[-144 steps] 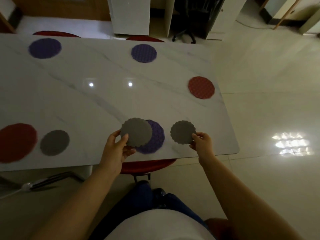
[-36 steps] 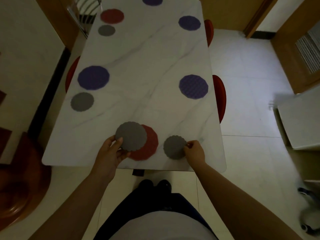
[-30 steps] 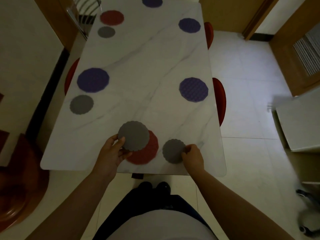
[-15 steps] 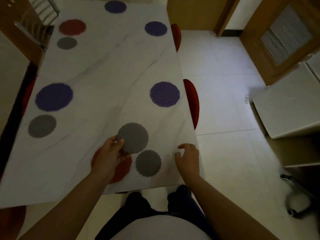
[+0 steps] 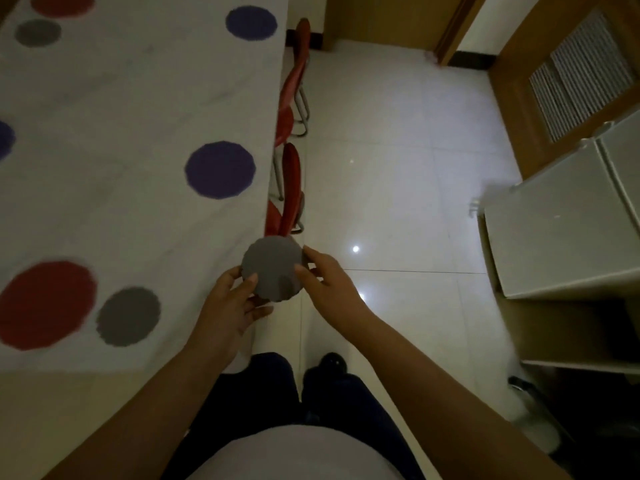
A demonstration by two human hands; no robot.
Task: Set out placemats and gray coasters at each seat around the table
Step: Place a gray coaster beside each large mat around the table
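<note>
Gray scalloped coaster (image 5: 128, 317) now lies beside the round red placemat (image 5: 46, 304), lower left, that seat done; right hand (image 5: 325, 282) joins left hand (image 5: 228, 310) gripping the spare gray coaster (image 5: 272, 271).

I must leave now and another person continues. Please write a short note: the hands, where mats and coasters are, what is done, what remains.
Hands: left hand and right hand both pinch the held gray coaster over the edge of the table.
Done: near red placemat has the near gray coaster beside it; far red placemat has the far gray coaster.
Left: near purple placemat and far purple placemat show no coaster beside them; the held one likely goes by the nearer.
</note>
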